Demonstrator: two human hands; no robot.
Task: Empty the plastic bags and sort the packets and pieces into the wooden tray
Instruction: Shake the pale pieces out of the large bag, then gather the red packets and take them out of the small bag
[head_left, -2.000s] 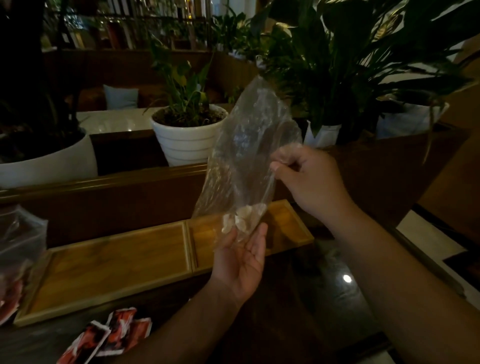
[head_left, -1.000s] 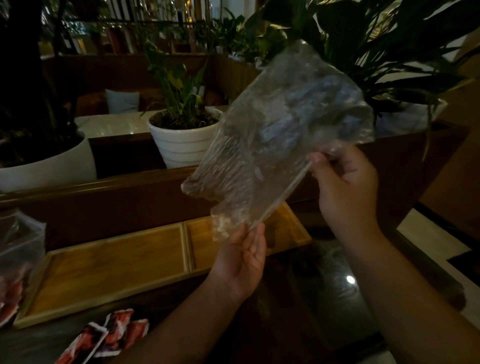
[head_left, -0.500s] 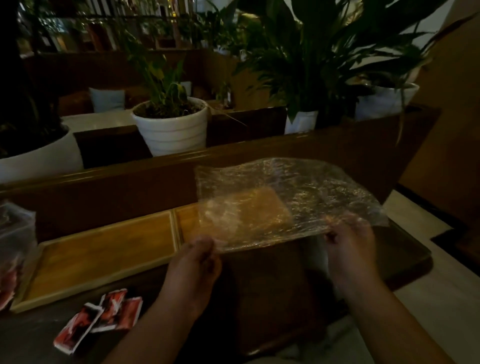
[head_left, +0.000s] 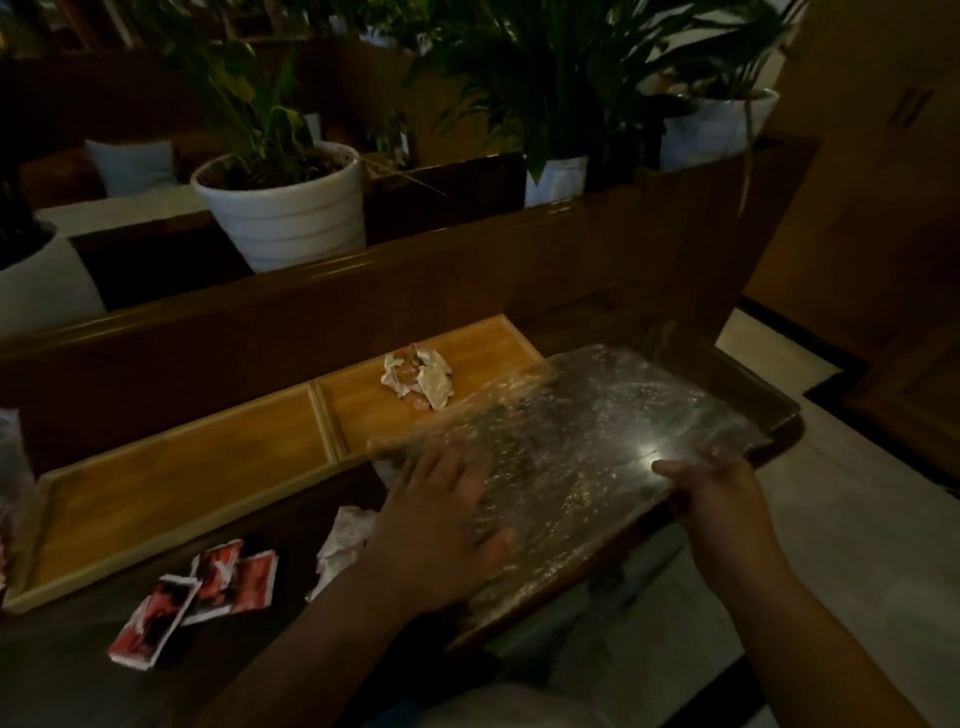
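Note:
A clear plastic bag (head_left: 587, 431) lies flat on the dark table's right end. My left hand (head_left: 441, 525) presses on its near left part, fingers spread. My right hand (head_left: 711, 493) grips the bag's right edge. The wooden tray (head_left: 171, 483) runs along the back of the table. Its small right compartment holds a heap of pale crumpled pieces (head_left: 418, 376); its long left compartment is bare. Three red packets (head_left: 197, 597) lie on the table in front of the tray. A whitish crumpled piece (head_left: 345, 540) sits by my left wrist.
Another plastic bag (head_left: 10, 467) with reddish contents shows at the far left edge. A dark wooden ledge (head_left: 363, 291) rises behind the tray, with white plant pots (head_left: 285, 208) on top. The table edge (head_left: 597, 566) drops to a pale floor on the right.
The bag was held up and tipped, then lowered flat onto the table. The pale pieces that were inside now lie in the tray's right compartment. My left hand moved on top of the bag.

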